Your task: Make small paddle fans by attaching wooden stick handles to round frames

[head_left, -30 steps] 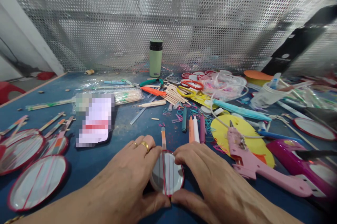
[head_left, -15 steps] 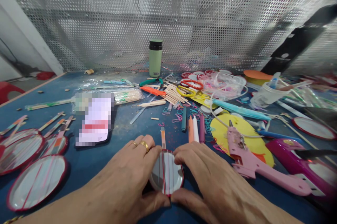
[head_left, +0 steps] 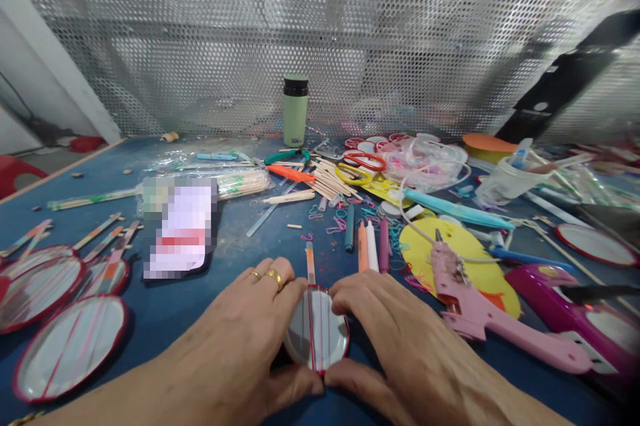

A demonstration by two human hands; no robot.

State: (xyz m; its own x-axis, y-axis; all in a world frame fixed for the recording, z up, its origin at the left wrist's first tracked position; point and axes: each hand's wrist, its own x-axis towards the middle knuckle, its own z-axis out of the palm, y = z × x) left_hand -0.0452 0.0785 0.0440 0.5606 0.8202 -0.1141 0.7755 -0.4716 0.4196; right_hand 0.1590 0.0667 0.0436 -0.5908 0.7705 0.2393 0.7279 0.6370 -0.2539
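Note:
Between my hands lies a small round white disc (head_left: 325, 329) with a red rim, lengthwise stripes and a flat striped stick (head_left: 310, 259) poking out at its far side. My left hand (head_left: 247, 323), with two gold-coloured rings, curves around the disc's left edge. My right hand (head_left: 387, 326) wraps its right edge. Both thumbs meet at the near rim, and the fingertips press on the sides. Similar red-rimmed discs on sticks (head_left: 73, 346) lie at the left, some overlapping.
A phone (head_left: 183, 226) lies left of centre. Markers (head_left: 370, 246), wooden sticks (head_left: 333, 176) and scissors (head_left: 353, 173) are spread ahead. At right are a pink glue gun (head_left: 460, 293), a yellow disc (head_left: 410, 246) and a magenta device (head_left: 565, 299). A green bottle (head_left: 295, 109) stands by the mesh panel (head_left: 225, 33).

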